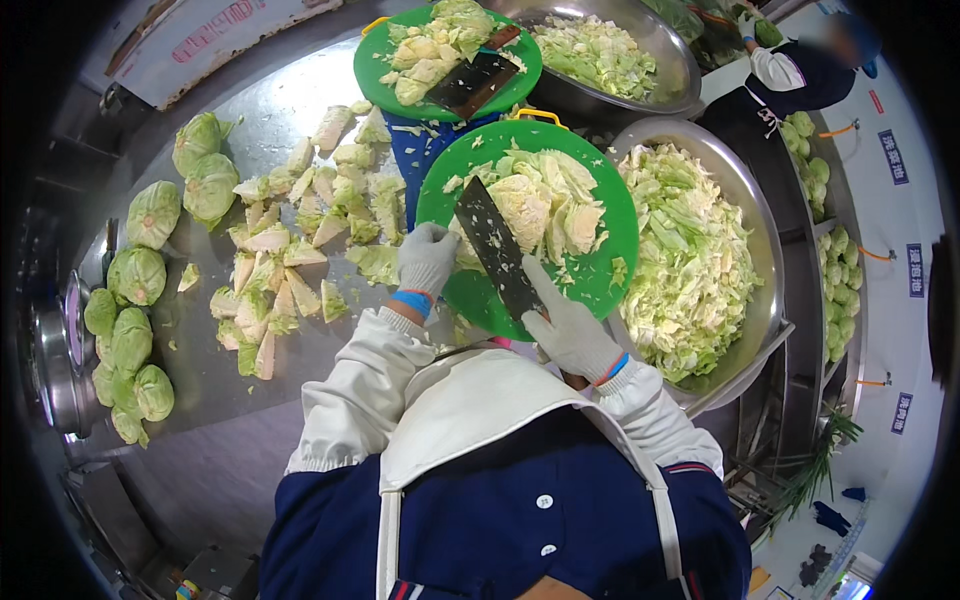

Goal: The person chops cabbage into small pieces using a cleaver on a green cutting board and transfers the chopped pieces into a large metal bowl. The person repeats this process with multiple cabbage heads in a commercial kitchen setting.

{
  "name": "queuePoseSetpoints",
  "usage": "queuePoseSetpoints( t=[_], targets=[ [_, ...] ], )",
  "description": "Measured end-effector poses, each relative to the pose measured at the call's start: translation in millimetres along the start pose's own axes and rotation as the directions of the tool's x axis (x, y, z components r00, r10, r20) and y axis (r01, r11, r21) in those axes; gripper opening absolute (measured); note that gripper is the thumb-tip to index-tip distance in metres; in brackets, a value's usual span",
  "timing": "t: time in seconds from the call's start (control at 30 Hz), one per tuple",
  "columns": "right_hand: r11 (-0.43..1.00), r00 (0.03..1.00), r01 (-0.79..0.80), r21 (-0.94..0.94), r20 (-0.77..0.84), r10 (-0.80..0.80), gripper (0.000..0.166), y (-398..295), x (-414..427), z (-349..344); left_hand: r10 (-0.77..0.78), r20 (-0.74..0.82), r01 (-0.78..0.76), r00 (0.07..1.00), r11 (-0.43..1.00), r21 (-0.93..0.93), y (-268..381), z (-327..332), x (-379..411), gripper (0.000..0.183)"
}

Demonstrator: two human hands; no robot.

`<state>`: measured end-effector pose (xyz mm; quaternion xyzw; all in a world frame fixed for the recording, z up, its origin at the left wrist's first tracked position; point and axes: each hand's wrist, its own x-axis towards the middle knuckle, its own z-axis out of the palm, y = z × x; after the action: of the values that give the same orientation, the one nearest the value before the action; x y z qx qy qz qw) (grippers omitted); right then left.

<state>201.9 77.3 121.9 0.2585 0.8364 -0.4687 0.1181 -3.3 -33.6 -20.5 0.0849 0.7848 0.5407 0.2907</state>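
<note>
My right hand (574, 334), in a pale knit glove, grips a Chinese cleaver (491, 244) with bits of cabbage stuck to its dark blade. The blade lies slantwise over a round green cutting board (517, 300). Cut cabbage pieces (555, 199) are heaped on the board beyond and right of the blade. My left hand (429, 259), also gloved, is at the board's left rim with its fingers curled inward, left of the blade. Whether it pinches a scrap of leaf cannot be made out. A loose cabbage leaf piece (375, 262) lies on the table beside it.
Wedge-shaped cabbage cores (281, 244) and whole cabbages (154, 214) lie on the steel table (217, 409). A steel basin (769, 247) of chopped cabbage (682, 262) stands at right. Beyond are a second green board (375, 71) with another cleaver (472, 82), another basin (679, 56) and a co-worker (799, 75).
</note>
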Motion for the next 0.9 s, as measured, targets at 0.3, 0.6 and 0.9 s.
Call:
queuePoseSetpoints(
  t=[0.3,0.6,0.9],
  targets=[
    [1.0,0.999,0.012,0.023,0.034,-0.013,0.074,-8.1,47.9,12.6,-0.083,0.099,0.096,0.992,0.987,-0.127,5.7,-7.2,-5.8,0.019],
    [0.983,0.997,-0.003,0.184,-0.074,0.017,0.075,19.5,73.4,31.4,-0.221,0.072,0.221,0.973,0.782,-0.583,-35.3,-37.8,-32.8,0.033],
    [0.938,0.932,0.08,0.338,-0.359,0.05,0.067,15.1,14.4,-12.5,-0.098,-0.072,0.097,0.993,0.995,-0.015,-36.6,-44.6,-10.0,0.045]
  ],
)
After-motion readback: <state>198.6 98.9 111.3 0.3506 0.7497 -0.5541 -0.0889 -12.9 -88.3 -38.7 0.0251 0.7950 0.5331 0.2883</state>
